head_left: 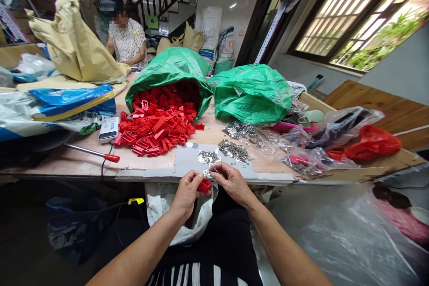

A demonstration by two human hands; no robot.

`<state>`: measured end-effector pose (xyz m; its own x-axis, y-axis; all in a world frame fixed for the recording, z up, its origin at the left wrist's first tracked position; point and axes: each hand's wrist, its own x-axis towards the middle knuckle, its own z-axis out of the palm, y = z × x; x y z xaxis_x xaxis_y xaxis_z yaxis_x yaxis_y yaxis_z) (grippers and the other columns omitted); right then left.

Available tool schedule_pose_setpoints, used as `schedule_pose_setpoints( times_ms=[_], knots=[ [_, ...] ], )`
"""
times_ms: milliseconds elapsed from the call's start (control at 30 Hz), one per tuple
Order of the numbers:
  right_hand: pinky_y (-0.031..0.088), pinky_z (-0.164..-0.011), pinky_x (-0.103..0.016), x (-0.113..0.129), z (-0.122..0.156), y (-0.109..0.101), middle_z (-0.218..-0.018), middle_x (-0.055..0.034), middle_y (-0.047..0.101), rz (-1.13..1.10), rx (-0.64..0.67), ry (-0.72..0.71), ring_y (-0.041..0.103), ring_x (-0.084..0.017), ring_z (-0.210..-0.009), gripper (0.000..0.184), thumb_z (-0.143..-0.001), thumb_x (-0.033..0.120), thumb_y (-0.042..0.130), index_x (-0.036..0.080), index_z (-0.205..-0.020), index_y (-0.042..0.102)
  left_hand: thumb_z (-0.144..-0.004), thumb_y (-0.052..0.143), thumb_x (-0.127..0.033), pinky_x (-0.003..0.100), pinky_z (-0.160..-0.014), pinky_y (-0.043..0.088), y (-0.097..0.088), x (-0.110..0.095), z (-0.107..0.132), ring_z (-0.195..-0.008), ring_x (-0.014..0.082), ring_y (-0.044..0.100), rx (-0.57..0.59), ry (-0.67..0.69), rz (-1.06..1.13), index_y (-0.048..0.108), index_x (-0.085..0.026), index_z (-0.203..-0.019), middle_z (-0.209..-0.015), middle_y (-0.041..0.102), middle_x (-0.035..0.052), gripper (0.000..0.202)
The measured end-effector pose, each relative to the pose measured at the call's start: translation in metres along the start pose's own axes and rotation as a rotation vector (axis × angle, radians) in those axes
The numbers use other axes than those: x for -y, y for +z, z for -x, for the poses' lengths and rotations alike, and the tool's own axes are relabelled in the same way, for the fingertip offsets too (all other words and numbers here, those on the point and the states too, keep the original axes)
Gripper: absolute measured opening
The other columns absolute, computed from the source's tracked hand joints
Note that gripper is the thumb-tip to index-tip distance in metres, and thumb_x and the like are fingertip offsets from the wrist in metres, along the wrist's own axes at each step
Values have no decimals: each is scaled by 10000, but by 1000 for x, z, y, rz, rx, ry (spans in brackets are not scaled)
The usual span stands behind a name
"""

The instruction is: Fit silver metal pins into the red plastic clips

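My left hand (188, 191) is closed around a small red plastic part (204, 186), just in front of the table's near edge. Close beside it, my right hand (231, 183) pinches a small thin metal piece whose exact kind is too small to make out. The fingertips of both hands nearly meet over the red part. Beyond them on a grey mat (187, 161) lie a little heap of shiny metal pieces (209, 157) and a darker heap of metal pieces (234, 149). A large pile of red plastic parts (157, 129) spills from a green sack (174, 65).
A second green sack (253, 91) stands right of the first. A red-handled rod (97, 153) and a white box (109, 128) lie at left. Clear plastic bags (311, 152) crowd the right. A white sack (187, 232) hangs below the edge. A co-worker (129, 38) sits across the table.
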<state>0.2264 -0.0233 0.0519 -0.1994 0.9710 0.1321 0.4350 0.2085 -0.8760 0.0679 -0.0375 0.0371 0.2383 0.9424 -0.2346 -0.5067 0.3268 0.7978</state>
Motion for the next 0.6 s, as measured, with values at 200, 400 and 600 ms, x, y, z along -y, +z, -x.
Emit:
schedule_pose_setpoints(
  times_ms=[200,400,600],
  knots=[
    [460,-704,-251,2,-1,5,-841,-5,613,-139,2,36,562,-141,-764,228,-776,359,634,193,-926,590,-700,683,-441,257,-548,510,1,0,0,-564,107,536,-10,41,-78,570,-151,-714,-642,585,-13,311],
    [426,-611,-232,3,0,5,-697,23,565,-10,62,33,517,-123,-647,292,-829,384,588,191,-1047,610,-817,559,-411,231,-566,458,-6,5,-3,-560,106,517,-17,183,-365,576,-158,-723,-614,555,-17,270],
    [443,-733,-267,6,-1,6,-854,-23,639,190,3,-91,581,-157,-799,126,-859,302,569,203,-912,625,-860,490,-297,252,-644,425,-12,8,-3,-651,133,542,-59,444,-786,586,-173,-692,-681,570,-2,230]
  ],
)
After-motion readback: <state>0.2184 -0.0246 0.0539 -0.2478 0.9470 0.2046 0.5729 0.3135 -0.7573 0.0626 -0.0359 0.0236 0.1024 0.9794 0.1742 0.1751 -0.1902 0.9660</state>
